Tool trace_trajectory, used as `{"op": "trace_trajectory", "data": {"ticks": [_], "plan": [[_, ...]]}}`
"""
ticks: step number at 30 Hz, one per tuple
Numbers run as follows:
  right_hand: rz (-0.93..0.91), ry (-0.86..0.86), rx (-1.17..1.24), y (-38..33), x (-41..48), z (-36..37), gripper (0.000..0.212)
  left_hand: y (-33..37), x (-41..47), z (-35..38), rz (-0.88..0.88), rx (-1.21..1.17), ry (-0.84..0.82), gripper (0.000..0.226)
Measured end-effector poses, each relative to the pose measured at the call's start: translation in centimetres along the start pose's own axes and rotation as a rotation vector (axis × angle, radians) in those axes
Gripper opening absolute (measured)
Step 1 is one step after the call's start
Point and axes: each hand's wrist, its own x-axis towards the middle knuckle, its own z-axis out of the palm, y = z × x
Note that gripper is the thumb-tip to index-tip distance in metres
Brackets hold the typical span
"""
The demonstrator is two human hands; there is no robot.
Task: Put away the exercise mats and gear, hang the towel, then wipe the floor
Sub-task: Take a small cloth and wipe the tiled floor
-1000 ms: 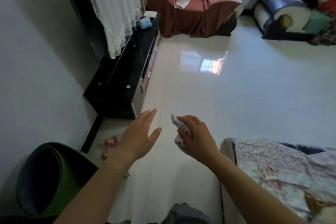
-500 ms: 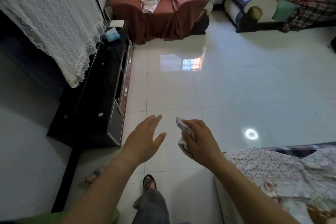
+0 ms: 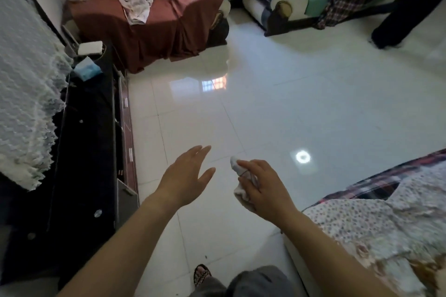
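**Cloth bunched in the right hand, left hand bare**

The right hand (image 3: pixel 263 190) curls its fingers around a small white cloth (image 3: pixel 235 165). One end of the wad pokes out past the forefinger and the rest bulges below the thumb. Just beside it, the left hand (image 3: pixel 185 176) holds nothing, its fingers straight and slightly spread. Both hang above the glossy tiled floor (image 3: pixel 289 103). A black cabinet (image 3: pixel 89 152) lies left of the left fingers.
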Motion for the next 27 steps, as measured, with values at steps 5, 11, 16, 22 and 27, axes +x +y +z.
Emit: {"op": "trace_trajectory", "data": {"ticks": [5, 11, 16, 22, 27], "plan": [[0.105, 0.079, -0.007, 3.4, 2.2, -3.0, 0.035, 3.5, 6.2, 0.5, 0.094, 0.031, -0.049, 0.059], [0.188, 0.104, 0.022, 8.1, 6.0, -6.2, 0.035, 7.8, 14.0, 1.9, 0.129, 0.092, -0.097, 0.059], [0.232, 0.146, 0.043, 13.3, 10.5, -11.3, 0.035, 13.7, 21.6, 2.6, 0.174, 0.105, -0.130, 0.058], [0.310, 0.205, 0.069, 18.8, 13.8, -16.9, 0.034, 20.7, 29.0, 3.6, 0.270, 0.142, -0.184, 0.058], [0.333, 0.224, 0.044, 21.8, 16.3, -19.4, 0.032, 23.6, 33.4, 4.1, 0.320, 0.179, -0.235, 0.058]]}}
